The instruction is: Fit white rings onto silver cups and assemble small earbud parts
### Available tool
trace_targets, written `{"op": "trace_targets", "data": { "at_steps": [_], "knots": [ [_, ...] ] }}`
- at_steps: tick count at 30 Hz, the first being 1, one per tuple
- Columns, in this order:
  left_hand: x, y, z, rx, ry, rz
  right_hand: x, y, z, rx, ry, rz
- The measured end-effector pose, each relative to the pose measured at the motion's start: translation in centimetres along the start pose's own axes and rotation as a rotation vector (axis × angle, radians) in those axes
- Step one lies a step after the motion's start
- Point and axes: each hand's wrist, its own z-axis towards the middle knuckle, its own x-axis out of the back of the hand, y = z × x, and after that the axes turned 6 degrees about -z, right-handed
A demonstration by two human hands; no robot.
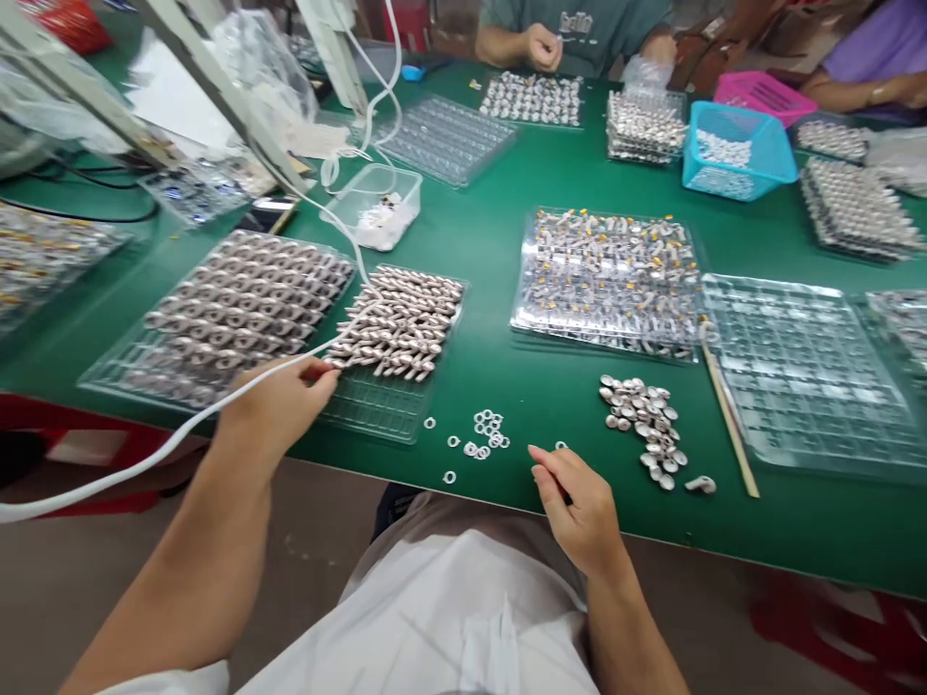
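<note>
My left hand (279, 401) reaches to the near left corner of a clear tray (377, 405) with rows of stemmed, metallic earbud shells (406, 314). Its thumb and forefinger pinch at the end of the nearest shell. Over the table's front edge is my right hand (579, 502), forefinger and thumb a little apart, with nothing visible between them. Small white rings (489, 425) lie loose to its left, and one more ring (561, 445) lies just behind its knuckles. To its right is a heap of round silvery caps (644, 415).
A white cable (181, 430) crosses above my left forearm. Another shell tray (246, 299) stands left, a stack of filled trays (608, 280) further back. A thin stick (728, 415) lies beside an unfilled clear tray (811, 367). A co-worker's hand (543, 46) is across the table.
</note>
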Motion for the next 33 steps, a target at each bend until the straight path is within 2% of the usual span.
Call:
{"op": "trace_targets", "data": {
  "at_steps": [2,4,6,9,10,12,14,16,18,20,24,27,29,31,33],
  "knots": [
    [-0.1,-0.6,0.3,0.024,0.057,0.082,-0.1,-0.1,0.0,0.005,0.017,0.007],
    [-0.6,-1.1,0.6,-0.021,0.099,0.112,-0.2,-0.1,0.0,0.011,0.027,-0.001],
    [-1.0,-1.1,0.5,-0.051,0.197,0.096,-0.4,-0.1,-0.1,0.007,0.038,-0.01],
    [-1.5,0.7,-0.6,-0.21,0.392,-0.007,-0.5,0.0,-0.3,-0.001,0.033,-0.012],
    [-1.6,1.8,-1.2,-0.253,0.501,-0.074,-0.6,0.0,-0.3,-0.001,0.03,-0.011],
    [-1.8,4.4,-2.6,-0.425,0.449,-0.211,-0.6,0.0,-0.3,0.004,0.032,-0.001],
    [-2.3,7.2,-3.9,-0.652,0.301,-0.367,-0.6,-0.1,-0.3,0.015,0.043,0.024],
    [-2.9,9.8,-4.4,-0.886,0.156,-0.432,-0.4,-0.4,-0.2,0.015,0.051,0.059],
    [-3.4,12.1,-3.9,-0.965,0.066,-0.443,0.4,-1.0,-0.1,0.008,0.054,0.089],
    [-3.6,14.0,-2.4,-0.972,0.051,-0.45,1.7,-1.9,-0.1,0.021,0.044,0.103],
    [-3.1,17.3,1.5,-0.825,-0.058,-0.401,5.9,-3.9,-0.2,0.097,0.035,0.011],
    [-2.8,19.4,3.9,-0.719,-0.126,-0.354,9.5,-4.0,0.7,0.127,0.066,-0.121],
    [-2.9,20.4,5.3,-0.698,-0.13,-0.339,11.9,-2.5,2.4,0.096,0.086,-0.222],
    [-3.2,21.1,6.6,-0.667,-0.134,-0.328,14.2,0.2,4.9,0.007,0.105,-0.338],
    [-3.7,21.8,8.0,-0.62,-0.155,-0.323,16.2,3.8,8.1,-0.249,0.125,-0.5]
  ]
}}
